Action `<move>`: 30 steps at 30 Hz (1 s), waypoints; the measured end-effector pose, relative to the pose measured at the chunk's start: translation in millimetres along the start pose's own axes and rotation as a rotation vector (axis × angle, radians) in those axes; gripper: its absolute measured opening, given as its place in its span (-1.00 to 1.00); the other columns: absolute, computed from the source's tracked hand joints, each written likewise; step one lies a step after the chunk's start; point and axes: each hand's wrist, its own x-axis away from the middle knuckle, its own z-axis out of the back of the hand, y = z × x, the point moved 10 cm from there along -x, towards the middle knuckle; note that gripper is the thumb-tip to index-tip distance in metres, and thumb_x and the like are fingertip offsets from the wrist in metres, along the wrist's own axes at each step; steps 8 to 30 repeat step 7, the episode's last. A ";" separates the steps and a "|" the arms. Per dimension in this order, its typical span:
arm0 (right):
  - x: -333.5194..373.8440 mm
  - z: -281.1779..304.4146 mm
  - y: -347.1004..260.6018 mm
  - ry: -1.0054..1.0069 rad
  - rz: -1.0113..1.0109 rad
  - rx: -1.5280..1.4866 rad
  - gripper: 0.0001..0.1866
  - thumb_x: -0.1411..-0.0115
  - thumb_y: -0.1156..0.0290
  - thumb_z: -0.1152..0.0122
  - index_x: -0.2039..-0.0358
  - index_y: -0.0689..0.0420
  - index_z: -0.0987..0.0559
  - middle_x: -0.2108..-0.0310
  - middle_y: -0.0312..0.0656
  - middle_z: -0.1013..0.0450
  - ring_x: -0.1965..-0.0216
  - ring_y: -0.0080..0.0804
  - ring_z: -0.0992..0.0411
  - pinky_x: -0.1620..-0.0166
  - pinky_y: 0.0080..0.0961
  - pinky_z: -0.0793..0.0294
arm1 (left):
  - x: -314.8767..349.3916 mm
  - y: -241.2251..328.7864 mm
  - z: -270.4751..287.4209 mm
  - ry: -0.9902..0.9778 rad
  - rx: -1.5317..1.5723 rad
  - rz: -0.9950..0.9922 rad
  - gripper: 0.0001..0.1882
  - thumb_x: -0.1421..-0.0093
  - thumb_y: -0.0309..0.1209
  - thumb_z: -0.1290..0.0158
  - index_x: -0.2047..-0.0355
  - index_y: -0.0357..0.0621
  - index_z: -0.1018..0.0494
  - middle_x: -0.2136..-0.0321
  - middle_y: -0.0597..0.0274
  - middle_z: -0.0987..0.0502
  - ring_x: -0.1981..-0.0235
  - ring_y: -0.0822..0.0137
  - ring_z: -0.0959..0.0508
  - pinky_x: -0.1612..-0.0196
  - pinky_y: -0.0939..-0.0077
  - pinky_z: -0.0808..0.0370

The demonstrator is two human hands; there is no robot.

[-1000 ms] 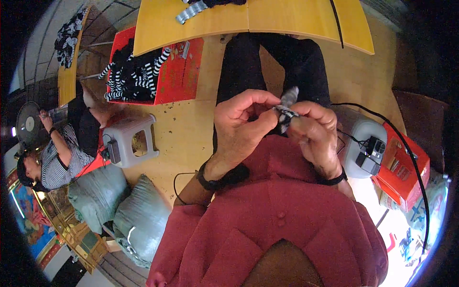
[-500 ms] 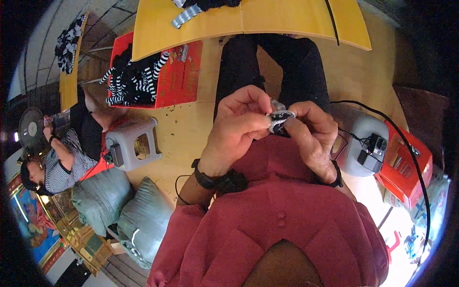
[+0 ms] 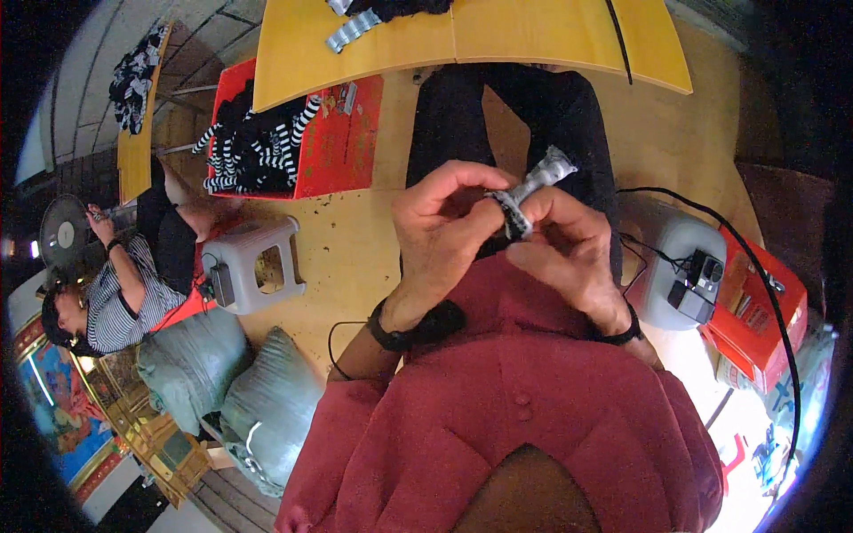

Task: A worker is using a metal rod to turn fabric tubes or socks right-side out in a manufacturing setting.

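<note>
A small striped fabric tube (image 3: pixel 544 174), grey and white with a dark part at its lower end, is held in front of my lap. My left hand (image 3: pixel 444 233) pinches its dark end between thumb and forefinger. My right hand (image 3: pixel 573 253) is closed around its other side, fingers bent. The grey-white end sticks out above my right fingers. On the table's near edge lies a similar striped strip (image 3: pixel 353 32), beside a black fabric heap (image 3: pixel 413 5).
A yellow table (image 3: pixel 498 40) stands ahead. To the left are a red box (image 3: pixel 342 151) of black-and-white striped fabric, a grey stool (image 3: pixel 280 258), stuffed sacks (image 3: pixel 267 400) and a seated person (image 3: pixel 133 284). A grey stool with a small device (image 3: pixel 697 284) and a cable (image 3: pixel 755 266) are at right.
The fabric tube has been turned, and its grey-white end now points up and right above my hands. Both hands stay close together on it.
</note>
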 end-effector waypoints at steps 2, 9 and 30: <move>1.0 3.3 -1.7 0.038 -0.052 0.055 -0.89 0.01 0.56 -0.20 0.45 0.18 -0.44 0.64 -0.45 -0.30 0.59 -0.74 -0.21 0.54 -0.72 -0.20 | 1.4 -7.0 5.8 0.007 0.121 0.081 -0.84 0.04 -0.72 0.00 0.41 -0.27 -0.42 0.42 0.23 -0.51 0.44 0.55 -0.47 0.40 0.71 -0.43; 3.5 24.7 -11.4 0.255 0.016 0.253 -0.92 -0.03 0.52 -0.16 0.43 0.18 -0.45 0.60 -0.29 -0.42 0.52 -0.65 -0.37 0.46 -0.67 -0.35 | -9.1 -15.9 -3.5 -0.085 0.318 0.127 -0.76 0.02 -0.72 0.02 0.30 -0.24 -0.38 0.39 0.20 -0.52 0.40 0.49 -0.49 0.33 0.69 -0.44; 3.5 24.7 -11.4 0.255 0.016 0.253 -0.92 -0.03 0.52 -0.16 0.43 0.18 -0.45 0.60 -0.29 -0.42 0.52 -0.65 -0.37 0.46 -0.67 -0.35 | -9.1 -15.9 -3.5 -0.085 0.318 0.127 -0.76 0.02 -0.72 0.02 0.30 -0.24 -0.38 0.39 0.20 -0.52 0.40 0.49 -0.49 0.33 0.69 -0.44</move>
